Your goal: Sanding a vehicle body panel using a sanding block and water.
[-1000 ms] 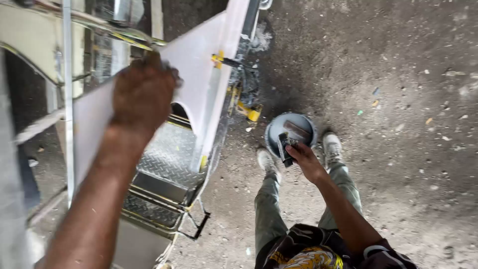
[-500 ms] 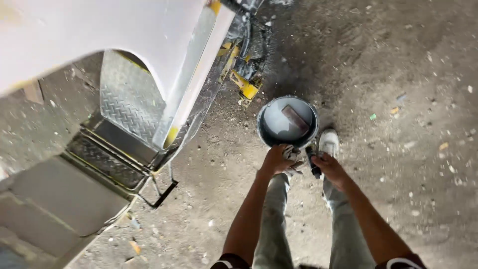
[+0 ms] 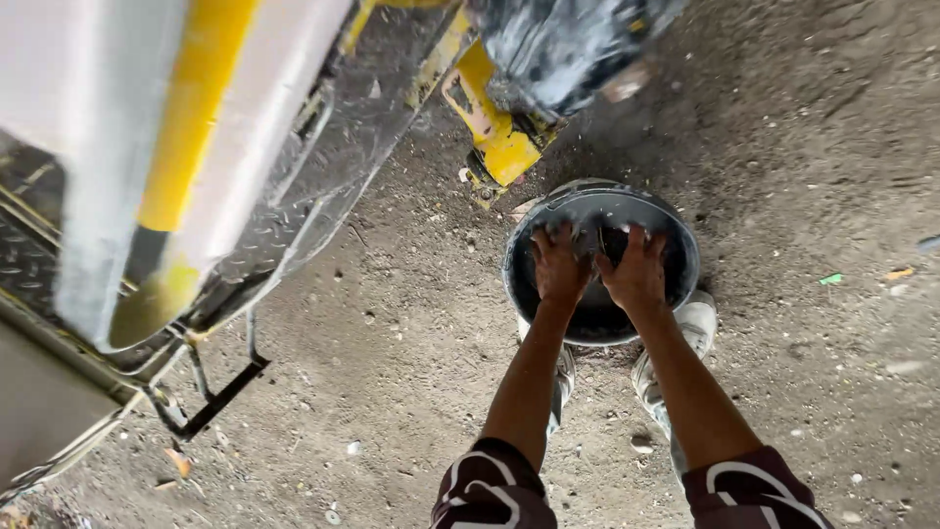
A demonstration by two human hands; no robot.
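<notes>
1. Underfoot, filling most of the view, lies a dirt floor [image 3: 803,392] of grey, gritty ground strewn with small stones and scraps.
2. Along the left side stands a big metal machine [image 3: 323,186] with ribbed tread plate, yellow parts and a pale panel; a black bracket hangs from its lower edge near the ground.
3. At the top middle a dark plastic bag [image 3: 558,49], dusted with grey, sits against a yellow bracket [image 3: 494,137] just above the bucket.
4. Right of centre sits a round bucket [image 3: 676,235], dark inside, standing on the ground just in front of the person's pale shoes [image 3: 697,328].
5. Both forearms reach down from dark patterned sleeves [image 3: 749,495] to the bucket.
6. The left hand [image 3: 558,269] is inside the bucket's mouth, fingers spread flat and pointing away, palm down on the dark contents; it clasps nothing that can be seen.
7. The right hand [image 3: 636,272] lies just beside it, also fingers splayed and pressed downward, nothing clasped that can be seen.
8. Between the two hands a thin pale object stands up; what it is cannot be told.
</notes>
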